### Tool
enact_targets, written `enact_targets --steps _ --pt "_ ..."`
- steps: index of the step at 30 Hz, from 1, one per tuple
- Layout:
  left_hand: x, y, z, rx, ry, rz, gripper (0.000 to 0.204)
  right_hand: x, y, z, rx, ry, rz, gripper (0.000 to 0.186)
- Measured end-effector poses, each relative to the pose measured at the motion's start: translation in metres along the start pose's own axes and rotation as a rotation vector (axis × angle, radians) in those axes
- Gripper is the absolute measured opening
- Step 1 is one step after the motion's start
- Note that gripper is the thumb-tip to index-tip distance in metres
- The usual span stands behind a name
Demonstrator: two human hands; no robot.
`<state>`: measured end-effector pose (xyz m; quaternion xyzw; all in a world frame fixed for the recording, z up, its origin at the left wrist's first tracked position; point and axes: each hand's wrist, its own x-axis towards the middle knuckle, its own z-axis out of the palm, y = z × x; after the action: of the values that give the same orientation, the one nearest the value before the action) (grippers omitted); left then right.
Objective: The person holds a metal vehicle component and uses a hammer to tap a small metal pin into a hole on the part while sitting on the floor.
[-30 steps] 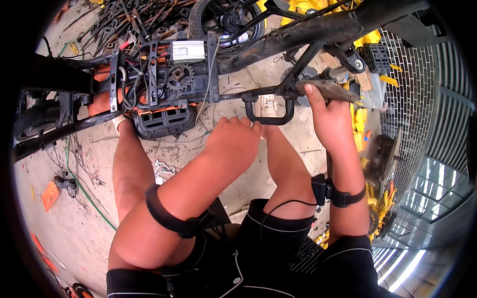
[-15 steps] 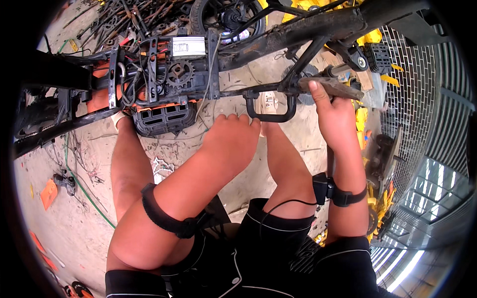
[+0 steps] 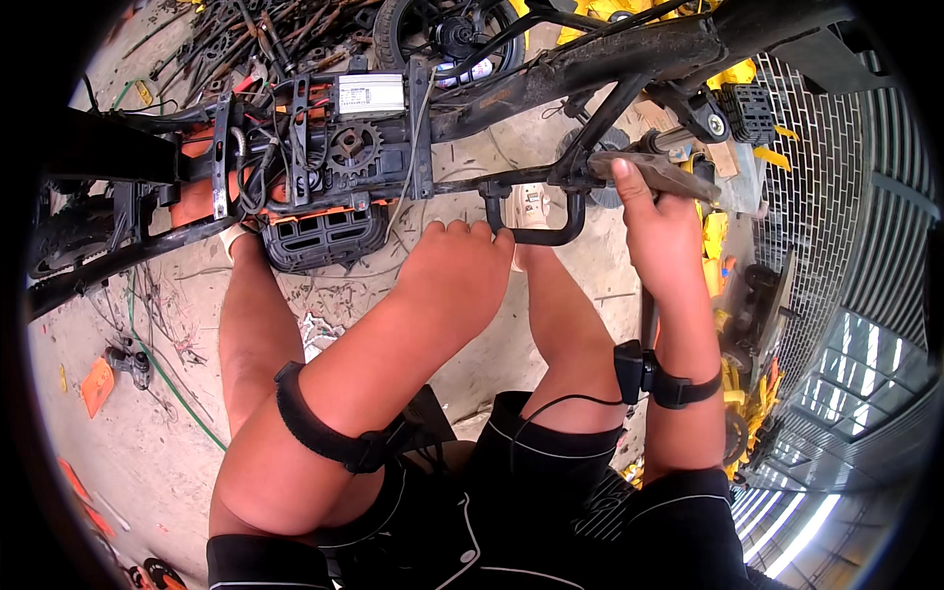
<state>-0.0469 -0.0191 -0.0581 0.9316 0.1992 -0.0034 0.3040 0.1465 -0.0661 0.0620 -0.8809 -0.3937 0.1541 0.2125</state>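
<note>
My left hand (image 3: pixel 456 273) is closed, knuckles up, at the lower left corner of a black U-shaped bar (image 3: pixel 547 236) under the frame. Its palm side is hidden, so whatever it grips does not show. My right hand (image 3: pixel 665 236) is closed on a worn, flat brown-grey piece (image 3: pixel 657 176), with the thumb lying along its near edge. That piece meets the dark vehicle frame (image 3: pixel 590 71) beside the U-shaped bar; how they join is hidden. Left of my hands, the frame bears a toothed sprocket (image 3: pixel 355 147) and a silver labelled box (image 3: pixel 372 94).
A black ribbed case (image 3: pixel 326 239) hangs below the frame between my legs. Rusty metal parts (image 3: pixel 241 49) and a wheel (image 3: pixel 447 34) lie beyond. Yellow parts (image 3: pixel 715 234) are piled at the right, before a brick wall (image 3: pixel 811 177). A green cord (image 3: pixel 167 374) crosses the floor.
My left hand has shifted very slightly left and up along the corner of the U-shaped bar. My right hand keeps its hold on the flat piece, almost unmoved.
</note>
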Motion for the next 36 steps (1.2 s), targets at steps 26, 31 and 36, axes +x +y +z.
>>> enact_targets --steps 26,31,36 --pt "0.001 -0.004 -0.005 -0.009 0.029 0.004 0.037 -0.008 -0.004 -0.013 0.052 -0.099 0.031 0.043" --pt "-0.004 -0.006 -0.002 -0.01 0.058 0.006 0.035 -0.007 -0.016 -0.018 0.033 0.025 0.029 0.043" --pt "-0.004 -0.006 -0.005 -0.015 -0.034 -0.021 0.049 -0.005 0.01 -0.001 0.025 -0.094 -0.015 0.044"
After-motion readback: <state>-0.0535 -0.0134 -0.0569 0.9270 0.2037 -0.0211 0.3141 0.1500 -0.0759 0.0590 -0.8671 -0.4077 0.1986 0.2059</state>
